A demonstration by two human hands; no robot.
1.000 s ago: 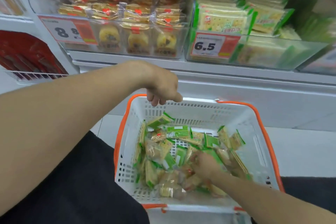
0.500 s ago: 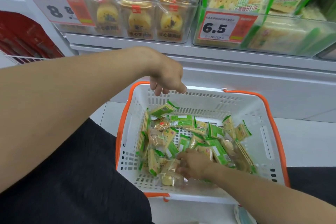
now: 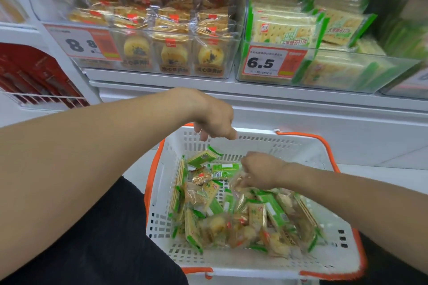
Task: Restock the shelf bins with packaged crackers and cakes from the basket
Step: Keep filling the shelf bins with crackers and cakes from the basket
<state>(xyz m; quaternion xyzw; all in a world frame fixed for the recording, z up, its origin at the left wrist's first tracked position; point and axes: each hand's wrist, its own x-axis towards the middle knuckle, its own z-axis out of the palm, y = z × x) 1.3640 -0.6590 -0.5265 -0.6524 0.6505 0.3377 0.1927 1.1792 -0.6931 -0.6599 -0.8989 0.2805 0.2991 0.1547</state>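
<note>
My right hand (image 3: 261,172) has its fingers (image 3: 243,184) pinching a clear packet (image 3: 238,180) above the basket (image 3: 289,146). My left hand (image 3: 215,120) grips the basket's far rim. Step: picking stock. Next: lift to the cake bin (image 3: 162,53) above the basket.

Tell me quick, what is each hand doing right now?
Left hand: grips the basket rim.
Right hand: pinches a clear-wrapped packet above the pile.
</note>
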